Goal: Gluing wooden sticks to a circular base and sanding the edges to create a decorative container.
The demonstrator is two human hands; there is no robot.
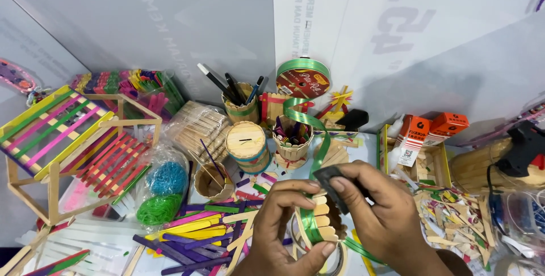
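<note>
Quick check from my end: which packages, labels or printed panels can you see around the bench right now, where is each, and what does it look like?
Ribbon spool: back centre, round, green ribbon, red and gold label.
Orange boxes: right, in a wooden tray, orange with white printed labels.
Plastic bags: left of centre, clear, holding blue and green bands.
Wall panels: behind the bench, white with faint grey lettering.

A shiny green ribbon (309, 219) is wound around a small cup of pale wooden sticks (322, 219). The ribbon spool (303, 78) is seen with a green rim and a dark red face. The miniature bench (68, 140) is striped in pink, green, yellow and red. Rubber bands (162, 194) are bagged in blue and green. Loose sticks (187, 236) are coloured purple, yellow and pink. Two boxes (434, 125) are orange.
</note>
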